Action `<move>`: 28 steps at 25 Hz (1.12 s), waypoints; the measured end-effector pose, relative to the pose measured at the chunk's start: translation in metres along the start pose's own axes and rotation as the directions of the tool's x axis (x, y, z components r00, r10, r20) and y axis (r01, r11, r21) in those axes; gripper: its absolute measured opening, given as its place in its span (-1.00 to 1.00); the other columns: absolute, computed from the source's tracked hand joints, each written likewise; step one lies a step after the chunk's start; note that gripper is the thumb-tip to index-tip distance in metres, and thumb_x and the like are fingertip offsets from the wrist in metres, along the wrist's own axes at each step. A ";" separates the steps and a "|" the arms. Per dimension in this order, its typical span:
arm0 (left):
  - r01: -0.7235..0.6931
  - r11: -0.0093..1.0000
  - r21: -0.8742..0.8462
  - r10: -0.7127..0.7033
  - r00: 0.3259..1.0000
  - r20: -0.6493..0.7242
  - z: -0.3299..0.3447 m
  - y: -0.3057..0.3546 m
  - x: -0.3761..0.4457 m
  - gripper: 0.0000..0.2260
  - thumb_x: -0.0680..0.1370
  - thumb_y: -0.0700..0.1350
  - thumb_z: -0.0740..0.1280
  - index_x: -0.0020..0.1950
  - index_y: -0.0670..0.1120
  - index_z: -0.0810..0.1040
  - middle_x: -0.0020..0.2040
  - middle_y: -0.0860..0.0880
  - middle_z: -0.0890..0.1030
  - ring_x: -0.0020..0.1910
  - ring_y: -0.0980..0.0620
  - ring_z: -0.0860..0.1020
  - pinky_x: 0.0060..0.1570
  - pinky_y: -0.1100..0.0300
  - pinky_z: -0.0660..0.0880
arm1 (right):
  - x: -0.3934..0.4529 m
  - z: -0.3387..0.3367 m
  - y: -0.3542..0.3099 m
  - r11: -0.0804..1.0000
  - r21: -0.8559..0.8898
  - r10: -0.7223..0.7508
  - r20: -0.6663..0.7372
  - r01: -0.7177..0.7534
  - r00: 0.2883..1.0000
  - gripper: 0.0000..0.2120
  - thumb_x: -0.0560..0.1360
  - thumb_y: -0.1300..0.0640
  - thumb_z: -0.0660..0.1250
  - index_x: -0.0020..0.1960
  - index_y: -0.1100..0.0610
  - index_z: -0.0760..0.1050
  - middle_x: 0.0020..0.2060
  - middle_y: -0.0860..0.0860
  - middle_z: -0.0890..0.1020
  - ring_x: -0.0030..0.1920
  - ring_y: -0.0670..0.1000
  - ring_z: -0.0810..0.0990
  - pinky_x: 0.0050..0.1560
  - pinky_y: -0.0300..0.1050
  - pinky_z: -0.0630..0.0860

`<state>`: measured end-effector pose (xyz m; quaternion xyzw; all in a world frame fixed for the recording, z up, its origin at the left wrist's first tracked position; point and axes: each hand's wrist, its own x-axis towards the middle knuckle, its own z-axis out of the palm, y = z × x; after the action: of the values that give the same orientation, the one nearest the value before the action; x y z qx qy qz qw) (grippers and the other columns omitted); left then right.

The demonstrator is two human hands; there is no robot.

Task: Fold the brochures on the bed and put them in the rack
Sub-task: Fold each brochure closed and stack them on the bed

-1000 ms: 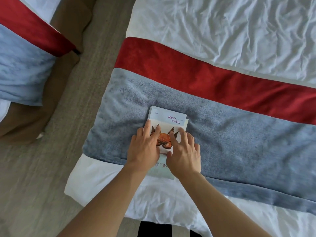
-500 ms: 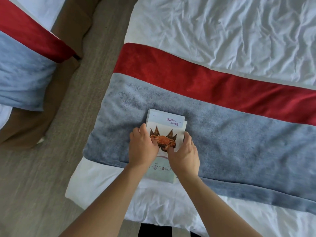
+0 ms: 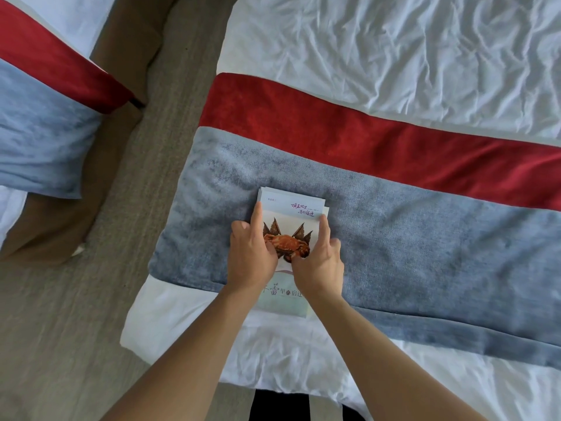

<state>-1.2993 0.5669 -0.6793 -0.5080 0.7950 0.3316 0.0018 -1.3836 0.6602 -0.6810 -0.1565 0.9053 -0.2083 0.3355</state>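
Both forearms are bare from the lower frame edge up to the wrists, with no sleeve showing. The left hand (image 3: pixel 252 262) and right hand (image 3: pixel 320 265) wear no glove, ring, watch or band. The fingers (image 3: pixel 257 215) have short, plain, unpainted nails.

I see a pale brochure (image 3: pixel 288 226) printed with an orange-red crab and purple script. It lies on a blue-grey runner (image 3: pixel 425 238) edged with a red band (image 3: pixel 364 138), over a white sheet (image 3: pixel 394 50).
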 end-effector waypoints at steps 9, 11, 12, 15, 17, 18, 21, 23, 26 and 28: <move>-0.102 0.990 -0.094 0.094 0.992 -0.086 0.005 -0.008 -0.008 -0.45 0.50 -0.38 0.30 0.46 -0.04 0.41 0.34 -0.21 0.31 0.26 -0.23 0.45 0.19 -0.05 0.52 | -0.003 -0.008 0.003 0.983 0.128 -0.133 -0.026 0.135 0.991 -0.09 0.45 0.26 0.33 0.58 -0.28 -0.05 0.15 -0.01 0.32 -0.22 -0.04 0.46 -0.23 -0.12 0.42; -0.114 0.983 -0.144 0.095 0.987 -0.130 0.005 -0.007 -0.010 -0.49 0.50 -0.39 0.31 0.42 -0.07 0.46 0.33 -0.21 0.34 0.28 -0.21 0.44 0.22 -0.08 0.51 | -0.003 -0.011 -0.002 0.973 0.167 -0.159 -0.030 0.162 0.987 -0.07 0.47 0.29 0.30 0.59 -0.29 -0.11 0.10 0.01 0.37 -0.09 0.03 0.48 -0.13 -0.08 0.48; -0.147 0.973 -0.176 0.116 0.978 -0.174 0.004 -0.005 -0.011 -0.49 0.49 -0.40 0.32 0.41 -0.08 0.47 0.31 -0.20 0.36 0.28 -0.17 0.44 0.23 -0.03 0.51 | -0.003 -0.014 -0.006 0.963 0.182 -0.189 -0.062 0.198 0.980 -0.06 0.47 0.30 0.29 0.59 -0.28 -0.13 0.07 0.00 0.37 -0.06 0.05 0.48 -0.09 -0.04 0.50; -0.281 0.930 -0.235 0.190 0.919 -0.345 -0.009 0.007 -0.007 -0.49 0.45 -0.40 0.35 0.37 -0.09 0.43 0.21 -0.08 0.35 0.21 0.04 0.41 0.17 0.37 0.40 | -0.002 -0.024 -0.018 0.901 0.149 -0.361 -0.261 0.407 0.895 -0.07 0.47 0.36 0.29 0.62 -0.17 -0.09 0.03 -0.08 0.31 -0.06 0.06 0.44 -0.01 0.00 0.50; -0.364 0.901 -0.234 0.234 0.865 -0.444 -0.017 0.013 -0.002 -0.56 0.41 -0.38 0.39 0.23 -0.12 0.39 0.14 0.02 0.31 0.13 0.04 0.40 0.08 0.38 0.38 | 0.001 -0.032 -0.021 0.849 0.142 -0.433 -0.364 0.509 0.824 -0.07 0.44 0.41 0.28 0.62 -0.15 -0.03 0.00 -0.18 0.26 -0.03 0.05 0.43 0.03 -0.07 0.47; -0.403 0.890 -0.214 0.266 0.839 -0.474 -0.018 0.014 -0.002 -0.59 0.40 -0.38 0.40 0.15 -0.13 0.37 0.10 0.05 0.29 0.09 0.00 0.41 0.05 0.34 0.38 | 0.003 -0.035 -0.019 0.833 0.153 -0.442 -0.393 0.531 0.806 -0.06 0.43 0.42 0.28 0.62 -0.16 0.00 0.00 -0.22 0.26 -0.01 0.04 0.43 0.04 -0.12 0.45; -0.416 0.889 -0.191 0.291 0.836 -0.465 -0.013 0.010 -0.010 -0.62 0.39 -0.40 0.42 0.04 -0.13 0.31 0.05 0.02 0.28 -0.01 0.01 0.38 -0.07 0.27 0.40 | 0.001 -0.035 -0.013 0.844 0.210 -0.396 -0.376 0.493 0.838 -0.09 0.44 0.42 0.30 0.60 -0.20 0.04 0.05 -0.21 0.33 0.04 -0.17 0.41 -0.02 -0.31 0.37; -0.386 0.901 -0.198 0.270 0.856 -0.441 -0.008 0.008 -0.014 -0.65 0.39 -0.41 0.41 0.01 -0.16 0.32 0.04 -0.04 0.31 -0.02 0.07 0.36 -0.11 0.30 0.39 | -0.004 -0.031 -0.009 0.839 0.275 -0.359 -0.368 0.469 0.858 -0.17 0.46 0.39 0.30 0.55 -0.18 0.11 0.15 -0.30 0.37 0.13 -0.34 0.39 0.01 -0.44 0.35; -0.380 0.903 -0.200 0.270 0.865 -0.422 -0.008 0.011 -0.009 -0.67 0.38 -0.43 0.40 0.00 -0.20 0.33 0.03 -0.09 0.33 -0.02 0.08 0.35 -0.08 0.37 0.37 | 0.002 -0.036 -0.017 0.847 0.448 -0.122 -0.360 0.286 0.925 -0.41 0.44 0.30 0.34 0.36 -0.09 0.26 0.07 -0.22 0.51 0.04 -0.28 0.50 -0.09 -0.34 0.43; -0.375 0.896 -0.239 0.242 0.862 -0.444 -0.010 0.012 -0.008 -0.62 0.38 -0.42 0.41 0.04 -0.14 0.31 0.05 -0.07 0.34 -0.01 0.06 0.38 -0.07 0.43 0.38 | 0.008 -0.042 -0.023 0.871 0.450 -0.056 -0.307 0.197 0.950 -0.56 0.41 0.27 0.35 0.23 0.00 0.38 -0.03 -0.14 0.53 -0.05 -0.18 0.52 -0.18 -0.30 0.39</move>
<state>-1.3016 0.5714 -0.6622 -0.4231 0.7858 0.3390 -0.2976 -1.4148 0.6479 -0.6455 -0.0974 0.8527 -0.4659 0.2154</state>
